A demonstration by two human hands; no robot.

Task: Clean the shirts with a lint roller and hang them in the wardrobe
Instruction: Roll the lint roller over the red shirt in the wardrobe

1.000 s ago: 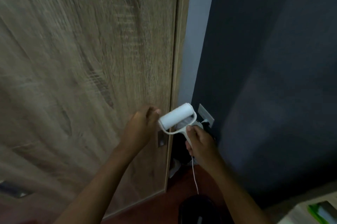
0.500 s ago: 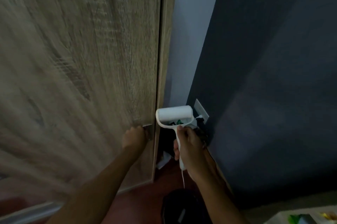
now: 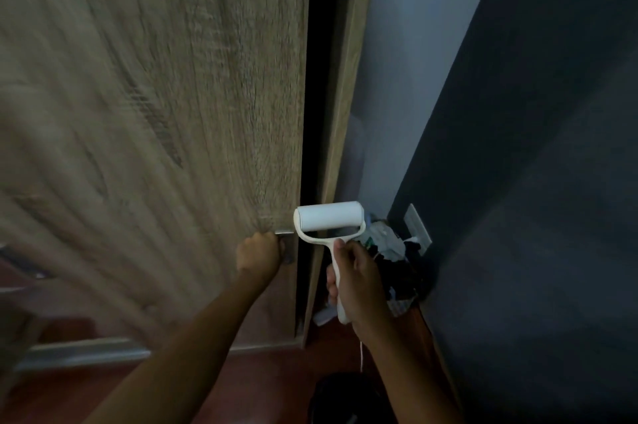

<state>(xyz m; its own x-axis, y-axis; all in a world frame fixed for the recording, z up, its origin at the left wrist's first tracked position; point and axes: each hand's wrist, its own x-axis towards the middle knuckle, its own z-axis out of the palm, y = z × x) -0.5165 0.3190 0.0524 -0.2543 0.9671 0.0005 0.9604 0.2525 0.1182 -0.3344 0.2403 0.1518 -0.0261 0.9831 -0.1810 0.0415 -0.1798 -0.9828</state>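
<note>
**Slid left: wardrobe door (image 3: 155, 112) opens a dark gap (image 3: 319, 78)**

The left hand (image 3: 259, 252) curls round the handle (image 3: 285, 233) at the door's right edge. The right hand (image 3: 357, 285) clamps the lint roller (image 3: 329, 221) by its stem, drum uppermost, before the gap's lower end, just beside the side panel (image 3: 350, 95).

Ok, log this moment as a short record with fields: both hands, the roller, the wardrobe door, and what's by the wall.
left grip: hand hooked on the small metal handle at the door's edge
right grip: hand wrapped round the stem of the white plastic lint roller, roll end up
wood-grain wardrobe door: partly open, dark gap along its right edge
dark wall: white socket plate, heap of clutter beside it
</note>
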